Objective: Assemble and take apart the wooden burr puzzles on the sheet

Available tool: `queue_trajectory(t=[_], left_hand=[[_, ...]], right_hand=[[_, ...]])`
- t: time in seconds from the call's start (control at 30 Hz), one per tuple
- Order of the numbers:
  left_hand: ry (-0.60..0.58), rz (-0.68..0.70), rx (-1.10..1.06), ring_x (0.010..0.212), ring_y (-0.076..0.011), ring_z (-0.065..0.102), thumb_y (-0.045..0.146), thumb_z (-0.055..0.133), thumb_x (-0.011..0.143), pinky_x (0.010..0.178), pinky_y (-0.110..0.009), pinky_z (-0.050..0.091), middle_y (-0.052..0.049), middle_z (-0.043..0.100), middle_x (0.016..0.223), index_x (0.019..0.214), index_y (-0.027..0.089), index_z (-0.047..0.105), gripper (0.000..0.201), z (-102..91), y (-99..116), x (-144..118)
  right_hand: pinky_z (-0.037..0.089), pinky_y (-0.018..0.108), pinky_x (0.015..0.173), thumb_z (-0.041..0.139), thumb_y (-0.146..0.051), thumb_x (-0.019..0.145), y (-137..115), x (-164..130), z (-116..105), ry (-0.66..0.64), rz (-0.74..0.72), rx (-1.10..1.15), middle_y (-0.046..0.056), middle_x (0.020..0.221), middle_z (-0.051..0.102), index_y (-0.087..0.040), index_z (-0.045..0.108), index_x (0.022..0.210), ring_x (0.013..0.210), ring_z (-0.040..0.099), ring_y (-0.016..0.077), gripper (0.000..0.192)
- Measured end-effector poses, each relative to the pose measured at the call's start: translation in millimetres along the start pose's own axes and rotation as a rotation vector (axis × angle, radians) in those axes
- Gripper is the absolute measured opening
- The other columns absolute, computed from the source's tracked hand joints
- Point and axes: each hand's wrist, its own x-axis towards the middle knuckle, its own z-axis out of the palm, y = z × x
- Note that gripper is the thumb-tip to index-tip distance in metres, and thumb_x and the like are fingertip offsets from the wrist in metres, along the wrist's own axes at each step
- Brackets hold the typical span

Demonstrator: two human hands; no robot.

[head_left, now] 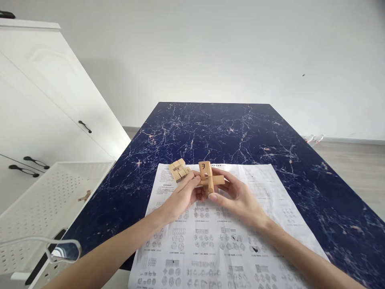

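Observation:
My left hand [182,196] and my right hand [235,196] meet over a printed instruction sheet [216,241] and together hold a small wooden puzzle assembly [208,177]. Its upright block bears a handwritten mark on its face, and other notched bars cross it. Left fingertips pinch its left side; the right thumb and fingers grip its lower right. Loose notched wooden pieces [179,169] lie on the sheet's top left corner, just beyond my left fingers.
The sheet lies on a dark blue marble-patterned table [225,128]. A white perforated basket [45,200] with a small wooden piece [84,196] inside stands left of the table. A white cabinet [45,104] with black handles rises behind it.

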Motion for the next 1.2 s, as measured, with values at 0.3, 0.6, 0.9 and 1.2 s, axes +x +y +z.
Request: queue_trajectory(t=[0.3, 0.6, 0.9, 1.2], left_hand=[[-0.084, -0.027, 0.289, 0.080, -0.0176, 0.058, 0.046, 0.042, 0.114, 0.079, -0.035, 0.045, -0.001, 0.065, 0.096, 0.149, 0.028, 0.039, 0.040, 4.2, 9, -11], [-0.076, 0.080, 0.791, 0.075, -0.0180, 0.064, 0.043, 0.059, 0.108, 0.070, -0.034, 0.053, -0.003, 0.069, 0.101, 0.164, 0.033, 0.016, 0.072, 9.9, 22, -19], [0.072, 0.213, 0.958, 0.073, -0.0158, 0.063, 0.048, 0.072, 0.100, 0.065, -0.030, 0.050, -0.004, 0.074, 0.108, 0.164, 0.032, 0.027, 0.080, 1.6, 19, -13], [-0.074, 0.233, 0.913, 0.062, -0.0093, 0.054, 0.016, 0.061, 0.098, 0.056, -0.022, 0.046, -0.002, 0.074, 0.108, 0.171, 0.039, 0.009, 0.093, -4.3, 20, -15]], right_hand=[[0.050, 0.062, 0.115, 0.091, -0.044, 0.084, -3, 1, 1, -0.025, 0.021, 0.055, 0.013, 0.132, 0.075, -0.026, 0.064, 0.139, 0.127, 0.070, 0.0376, 0.064], [0.052, 0.059, 0.114, 0.088, -0.053, 0.086, -8, -1, 1, -0.056, 0.073, 0.105, 0.014, 0.138, 0.074, -0.025, 0.063, 0.141, 0.129, 0.069, 0.0368, 0.068], [0.050, 0.059, 0.116, 0.088, -0.056, 0.085, -6, 1, -4, -0.048, 0.067, 0.089, 0.014, 0.133, 0.076, -0.026, 0.065, 0.138, 0.132, 0.067, 0.0367, 0.064], [0.048, 0.062, 0.116, 0.089, -0.057, 0.083, -10, -1, -5, -0.113, 0.109, 0.087, 0.015, 0.135, 0.074, -0.027, 0.062, 0.141, 0.133, 0.067, 0.0378, 0.071]])
